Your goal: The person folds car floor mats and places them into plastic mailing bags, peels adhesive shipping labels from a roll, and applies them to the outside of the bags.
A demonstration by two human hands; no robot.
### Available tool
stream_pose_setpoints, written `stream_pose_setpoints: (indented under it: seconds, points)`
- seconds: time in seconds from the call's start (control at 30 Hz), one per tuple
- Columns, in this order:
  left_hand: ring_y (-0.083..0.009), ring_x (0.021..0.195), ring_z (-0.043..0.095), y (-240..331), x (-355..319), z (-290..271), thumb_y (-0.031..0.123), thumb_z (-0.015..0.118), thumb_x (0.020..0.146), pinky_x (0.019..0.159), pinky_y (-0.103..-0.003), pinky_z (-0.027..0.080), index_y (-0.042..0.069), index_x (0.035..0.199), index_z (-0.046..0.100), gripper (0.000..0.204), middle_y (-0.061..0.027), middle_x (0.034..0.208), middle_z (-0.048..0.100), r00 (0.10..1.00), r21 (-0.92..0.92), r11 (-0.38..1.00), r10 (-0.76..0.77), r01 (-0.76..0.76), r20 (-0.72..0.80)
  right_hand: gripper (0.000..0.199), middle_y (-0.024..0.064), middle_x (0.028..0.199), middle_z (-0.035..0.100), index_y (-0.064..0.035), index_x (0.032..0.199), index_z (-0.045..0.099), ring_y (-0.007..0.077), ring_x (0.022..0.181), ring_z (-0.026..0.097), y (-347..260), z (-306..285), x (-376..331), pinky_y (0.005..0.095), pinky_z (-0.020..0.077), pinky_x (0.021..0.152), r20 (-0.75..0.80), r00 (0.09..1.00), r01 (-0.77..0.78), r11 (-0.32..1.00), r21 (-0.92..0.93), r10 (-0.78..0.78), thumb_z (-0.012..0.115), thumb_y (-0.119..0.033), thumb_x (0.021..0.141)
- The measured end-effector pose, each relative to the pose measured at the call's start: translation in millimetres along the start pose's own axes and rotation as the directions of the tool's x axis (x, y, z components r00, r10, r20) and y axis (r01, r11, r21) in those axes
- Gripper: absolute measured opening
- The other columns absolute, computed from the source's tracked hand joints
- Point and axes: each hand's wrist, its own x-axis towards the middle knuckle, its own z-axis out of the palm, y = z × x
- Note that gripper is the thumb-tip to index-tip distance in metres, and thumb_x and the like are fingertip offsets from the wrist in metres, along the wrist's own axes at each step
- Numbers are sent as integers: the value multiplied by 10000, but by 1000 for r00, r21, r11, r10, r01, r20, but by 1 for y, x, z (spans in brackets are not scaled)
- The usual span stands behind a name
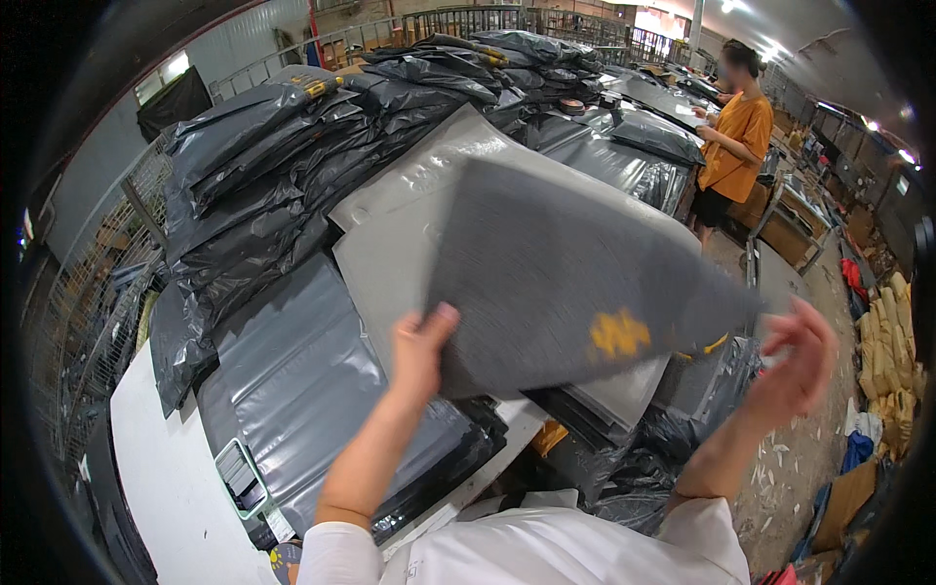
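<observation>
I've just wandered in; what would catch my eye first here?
Probably the big dark grey sheet with a yellow mark, mid-picture, its left edge held in the left hand while the right hand is near its right corner. Beyond it, at upper left, black plastic packages are heaped high. At upper right stands a person in an orange top.

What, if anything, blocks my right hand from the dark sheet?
Nothing visible. Your right hand is beside the right corner of the dark sheet; blur hides whether they touch. Your left hand holds its left side.
</observation>
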Motion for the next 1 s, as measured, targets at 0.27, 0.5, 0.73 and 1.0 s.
stream_pose_setpoints:
  seconds: [0.27,0.5,0.73,1.0]
  points:
    - [-168,932,508,41,81,-82,55,656,761,818,-285,408,8,1180,426,481,-86,1067,500,490,834,318,869,-451,-66,654,157,1453,167,-213,1382,280,297,1355,112,131,276,-115,601,141,1015,883,383,250,890,-382,272,391,-566,843]
    - [-283,1109,496,-144,-43,-91,281,600,844,956,-411,387,4,1167,447,453,-180,1196,504,823,-656,676,-549,336,-144,637,194,1441,173,-192,1380,291,318,1355,102,128,306,-158,590,41,1032,907,336,193,924,-331,255,368,-540,852]
    - [-237,928,580,-16,62,-48,1,635,744,814,-355,472,-1,1119,493,401,-85,1010,591,841,153,939,343,-307,-419,985,209,1423,208,-33,1377,233,327,1341,143,87,243,-175,511,70,1063,945,315,151,988,41,-87,514,-686,696]
    - [-361,780,582,-40,109,98,240,684,670,688,-404,476,-4,960,484,428,-185,834,576,829,820,-159,-224,-550,512,605,210,1211,473,15,1200,435,318,1167,420,-2,217,-188,437,326,943,960,177,-228,940,254,-217,561,-415,793]
